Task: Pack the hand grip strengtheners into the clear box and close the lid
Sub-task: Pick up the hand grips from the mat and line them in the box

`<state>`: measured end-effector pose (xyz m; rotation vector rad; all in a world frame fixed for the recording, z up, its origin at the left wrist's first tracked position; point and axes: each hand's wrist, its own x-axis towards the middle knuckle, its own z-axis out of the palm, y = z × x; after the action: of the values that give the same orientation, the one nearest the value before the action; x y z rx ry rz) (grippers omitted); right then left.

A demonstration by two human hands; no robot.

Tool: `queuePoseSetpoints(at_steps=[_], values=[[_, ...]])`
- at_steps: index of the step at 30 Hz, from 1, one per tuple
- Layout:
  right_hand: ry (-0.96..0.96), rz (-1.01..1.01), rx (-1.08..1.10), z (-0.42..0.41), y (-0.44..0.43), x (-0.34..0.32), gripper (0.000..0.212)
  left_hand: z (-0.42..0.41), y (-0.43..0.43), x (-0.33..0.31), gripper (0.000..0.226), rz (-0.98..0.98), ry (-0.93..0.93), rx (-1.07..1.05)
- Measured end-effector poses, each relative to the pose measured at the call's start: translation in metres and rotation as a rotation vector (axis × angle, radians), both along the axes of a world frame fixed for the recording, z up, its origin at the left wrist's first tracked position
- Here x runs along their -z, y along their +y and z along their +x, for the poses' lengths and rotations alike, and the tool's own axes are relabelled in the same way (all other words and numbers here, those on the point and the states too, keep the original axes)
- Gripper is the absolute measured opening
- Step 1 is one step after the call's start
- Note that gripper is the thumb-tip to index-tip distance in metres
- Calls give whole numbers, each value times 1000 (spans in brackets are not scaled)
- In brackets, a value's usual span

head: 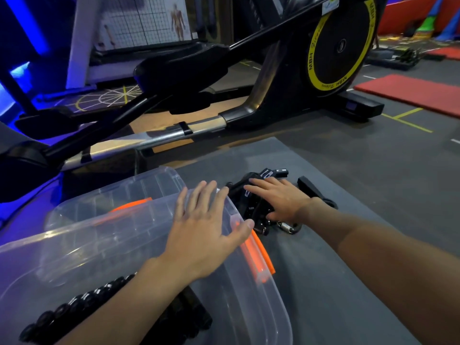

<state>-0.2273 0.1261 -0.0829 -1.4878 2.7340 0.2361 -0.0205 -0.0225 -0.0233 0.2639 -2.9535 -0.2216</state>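
Note:
A clear plastic box [82, 245] with orange latches [258, 257] stands on the grey mat at lower left. A row of black hand grip strengtheners [82, 302] lies inside it near the front. A pile of black hand grip strengtheners [249, 195] with metal springs [286, 226] lies on the mat just right of the box. My left hand [206, 225] hovers or rests over the box's right rim, fingers spread and straight. My right hand [276, 197] lies flat on top of the pile, fingers extended. One more black strengthener [308, 186] lies right of that hand.
A grey floor mat [348, 270] carries everything. A black elliptical trainer [249, 95] with a yellow-ringed flywheel stands just beyond the mat. The clear lid [119, 192] leans behind the box. Red mats [410, 93] lie at far right.

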Motion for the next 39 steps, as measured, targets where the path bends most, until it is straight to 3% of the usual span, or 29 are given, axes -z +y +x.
queuePoseSetpoints(at_steps=[4,15,20,27,29,36,39], values=[[101,33,-71,-9,-8,2,96,-1,1,2,94,-2,20,-11],[121,-39,-54,-8,8,-1,87,1,5,-1,94,-26,6,-23],[89,-164,124,0,34,-16,79,1,5,-3,103,-11,-15,-14],[2,-509,417,32,75,-75,77,4,7,-14,92,102,-47,-16],[-55,-600,467,49,78,-92,76,8,12,-21,80,212,24,-11],[-291,-898,596,125,57,-128,77,34,40,-53,45,607,573,98],[-408,-973,579,158,45,-135,69,48,36,-68,32,656,724,93]])
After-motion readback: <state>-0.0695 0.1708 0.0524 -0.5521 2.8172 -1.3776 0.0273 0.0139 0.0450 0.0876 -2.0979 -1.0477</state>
